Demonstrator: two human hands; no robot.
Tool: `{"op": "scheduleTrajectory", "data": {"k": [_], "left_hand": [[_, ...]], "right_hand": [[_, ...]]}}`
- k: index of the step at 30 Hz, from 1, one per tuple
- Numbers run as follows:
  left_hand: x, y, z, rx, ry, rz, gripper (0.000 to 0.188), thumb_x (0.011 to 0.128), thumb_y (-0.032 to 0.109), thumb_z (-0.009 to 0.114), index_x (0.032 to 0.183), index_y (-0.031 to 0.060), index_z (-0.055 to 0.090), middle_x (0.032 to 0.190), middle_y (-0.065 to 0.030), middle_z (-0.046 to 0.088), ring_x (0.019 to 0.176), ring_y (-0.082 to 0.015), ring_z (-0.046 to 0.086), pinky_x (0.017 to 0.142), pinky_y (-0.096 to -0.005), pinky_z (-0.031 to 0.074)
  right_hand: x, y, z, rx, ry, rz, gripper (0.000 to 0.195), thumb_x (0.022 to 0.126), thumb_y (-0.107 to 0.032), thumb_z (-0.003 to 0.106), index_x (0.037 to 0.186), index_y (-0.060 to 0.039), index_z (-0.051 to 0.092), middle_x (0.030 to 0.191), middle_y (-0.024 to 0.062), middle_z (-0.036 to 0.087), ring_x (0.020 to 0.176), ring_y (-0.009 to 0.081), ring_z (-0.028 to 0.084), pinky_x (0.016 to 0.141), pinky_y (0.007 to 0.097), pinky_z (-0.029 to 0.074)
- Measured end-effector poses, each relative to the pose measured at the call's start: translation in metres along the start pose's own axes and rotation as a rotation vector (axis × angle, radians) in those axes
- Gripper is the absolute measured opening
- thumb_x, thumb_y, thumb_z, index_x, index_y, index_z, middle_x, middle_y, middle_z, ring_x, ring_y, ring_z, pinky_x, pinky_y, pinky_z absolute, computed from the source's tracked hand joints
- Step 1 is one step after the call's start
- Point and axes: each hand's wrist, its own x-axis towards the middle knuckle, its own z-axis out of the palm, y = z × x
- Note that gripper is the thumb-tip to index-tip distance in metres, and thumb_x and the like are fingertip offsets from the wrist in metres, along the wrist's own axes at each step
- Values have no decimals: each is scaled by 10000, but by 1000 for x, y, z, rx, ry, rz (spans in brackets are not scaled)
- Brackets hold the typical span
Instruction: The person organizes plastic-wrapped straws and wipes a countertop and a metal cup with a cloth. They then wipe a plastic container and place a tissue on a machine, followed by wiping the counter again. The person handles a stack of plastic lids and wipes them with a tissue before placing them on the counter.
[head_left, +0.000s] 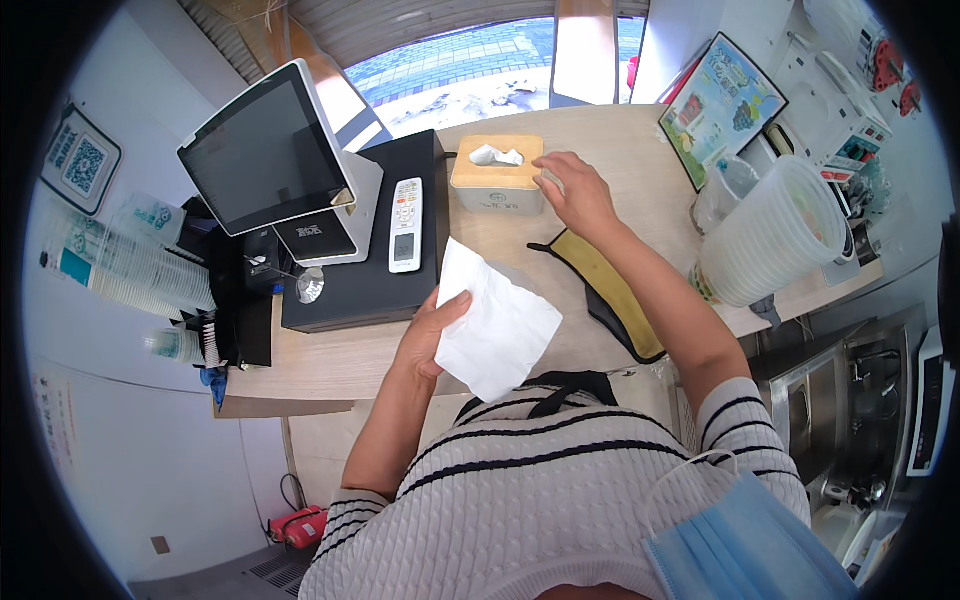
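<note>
Pinched between the thumb and fingers of my left hand (429, 330) is a white paper tissue (495, 322), spread out in front of my body. My right hand (576, 191) is at the right side of a tissue box (496, 199) with a wooden lid, its fingers apart and by the lid's corner; I cannot tell whether they touch it. A tuft of tissue (495, 156) sticks up from the slot in the lid. Under my right forearm lies a folded yellow and dark grey cloth (606, 289) on the wooden counter (495, 382).
At left, a point-of-sale terminal (277, 150) and a white remote control (406, 225) rest on a black cash drawer (360, 307). Stacked plastic cups (150, 262) stand farther left. Stacked plastic tubs (772, 232) and a framed poster (724, 109) are at right, beyond them a steel sink (806, 412).
</note>
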Motion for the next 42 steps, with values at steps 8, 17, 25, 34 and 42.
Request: {"op": "scheduleTrajectory", "data": {"k": [8, 17, 25, 34, 42], "left_hand": [[-16, 6, -22, 0, 25, 81, 628, 826, 149, 735, 1350, 6, 422, 1185, -146, 598, 1050, -245, 629, 866, -377, 549], [-19, -4, -37, -124, 22, 61, 597, 845, 124, 718, 1354, 22, 425, 1193, -132, 601, 1066, -246, 626, 868, -385, 554], [-10, -11, -42, -96, -2, 28, 578, 845, 131, 708, 1348, 21, 445, 1197, -131, 613, 1062, -255, 635, 910, -402, 539], [-7, -8, -44, -136, 3, 43, 577, 856, 119, 703, 1354, 26, 428, 1217, -133, 594, 1091, -252, 616, 915, -400, 533], [12, 20, -27, -304, -148, 178, 631, 887, 235, 685, 1396, 40, 367, 1272, -141, 558, 1154, -278, 584, 960, -427, 519]], "right_hand": [[74, 21, 86, -327, -145, 68, 247, 848, -263, 678, 1073, -165, 697, 1168, 71, 583, 1106, 242, 537, 951, 413, 357], [91, 40, 94, 353, 10, 288, 157, 806, -212, 734, 914, -114, 674, 1016, 62, 651, 952, 222, 619, 830, 352, 473], [109, 14, 57, 126, 64, 84, 150, 874, -178, 640, 989, -110, 572, 830, 64, 667, 770, 244, 627, 765, 381, 479], [137, -44, 4, 125, 522, 2, 172, 904, -224, 643, 991, -89, 582, 851, 44, 671, 729, 204, 613, 682, 348, 465], [41, -51, -9, 1020, 152, 429, 263, 977, -224, 550, 1147, -25, 541, 1015, 31, 625, 890, 84, 554, 793, 250, 446]]}}
